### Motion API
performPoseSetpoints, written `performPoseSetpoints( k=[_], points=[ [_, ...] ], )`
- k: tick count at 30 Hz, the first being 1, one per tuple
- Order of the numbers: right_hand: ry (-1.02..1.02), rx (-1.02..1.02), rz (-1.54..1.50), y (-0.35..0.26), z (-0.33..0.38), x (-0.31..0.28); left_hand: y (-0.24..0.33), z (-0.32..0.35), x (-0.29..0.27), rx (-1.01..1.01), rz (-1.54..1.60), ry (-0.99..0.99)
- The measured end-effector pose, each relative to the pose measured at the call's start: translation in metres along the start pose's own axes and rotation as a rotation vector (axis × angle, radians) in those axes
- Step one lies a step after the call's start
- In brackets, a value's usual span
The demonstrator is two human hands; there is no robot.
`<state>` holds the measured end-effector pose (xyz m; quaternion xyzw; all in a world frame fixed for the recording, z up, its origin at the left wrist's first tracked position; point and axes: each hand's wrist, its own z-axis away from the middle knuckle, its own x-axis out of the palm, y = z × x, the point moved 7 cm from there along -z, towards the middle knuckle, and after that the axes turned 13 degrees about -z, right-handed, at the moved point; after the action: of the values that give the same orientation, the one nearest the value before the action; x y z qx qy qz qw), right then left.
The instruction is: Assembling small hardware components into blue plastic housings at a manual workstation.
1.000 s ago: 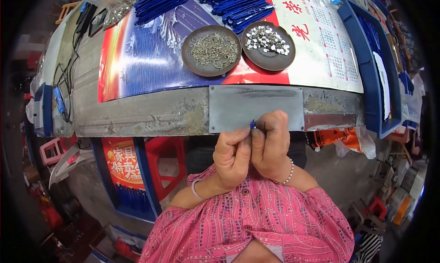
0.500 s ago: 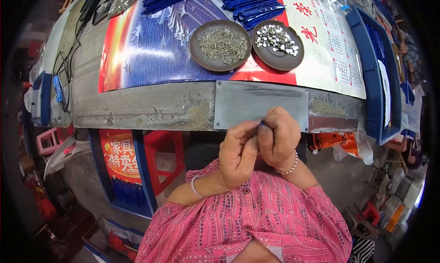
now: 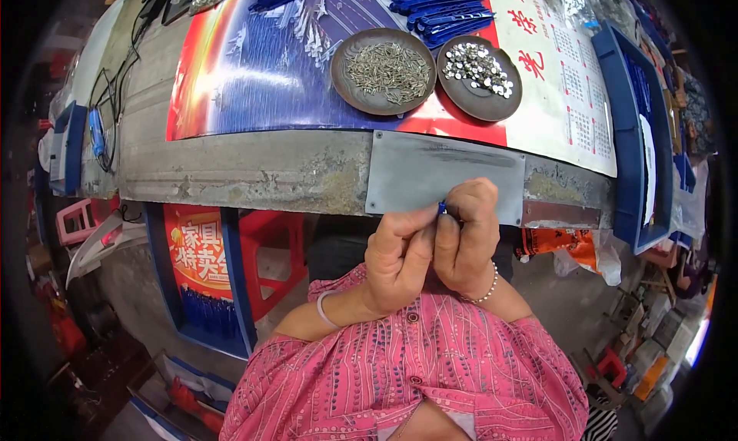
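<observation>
My left hand (image 3: 398, 255) and my right hand (image 3: 469, 237) meet in front of the table edge, fingertips pinched together. Between them is a small blue piece (image 3: 442, 207); only its tip shows, and the fingers hide the rest. Just beyond my hands, a grey metal plate (image 3: 411, 172) is fixed at the table's edge. Farther back stands a brown dish (image 3: 342, 87) of thin metal pins (image 3: 388, 72). Beside it, a second brown dish (image 3: 492, 112) holds shiny round metal pieces (image 3: 478, 68).
Bundles of slim blue parts (image 3: 446, 14) lie at the back on a printed calendar sheet (image 3: 254, 95). A long blue tray (image 3: 632, 157) stands at the right. Below the table on the left are a blue bin (image 3: 241, 287) and a red stool (image 3: 288, 264). Cables (image 3: 115, 95) run at far left.
More of the blue piece shows between my fingertips. My right fingers have shifted slightly around it. The table appears moved a little to the right as the view turned.
</observation>
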<state>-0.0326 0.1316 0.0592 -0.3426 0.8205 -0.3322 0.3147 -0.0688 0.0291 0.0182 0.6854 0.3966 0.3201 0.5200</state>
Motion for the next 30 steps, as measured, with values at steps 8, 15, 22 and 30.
performPoseSetpoints(
  k=[8,15,22,30],
  points=[
    [-0.133,0.502,-0.039,0.027,0.029,-0.004,0.009,0.003,-0.014,0.053,-0.116,0.003],
    [-0.132,0.309,-0.147,0.002,0.006,0.001,-0.001,0.025,-0.141,-0.117,-0.4,0.289],
    [-0.489,0.316,-0.277,-0.016,-0.007,0.059,0.013,0.144,-0.382,-0.303,-1.419,0.523],
    [-0.707,0.248,-0.208,-0.039,-0.01,0.1,-0.013,0.254,-0.458,-0.498,-1.65,0.458]
  ],
)
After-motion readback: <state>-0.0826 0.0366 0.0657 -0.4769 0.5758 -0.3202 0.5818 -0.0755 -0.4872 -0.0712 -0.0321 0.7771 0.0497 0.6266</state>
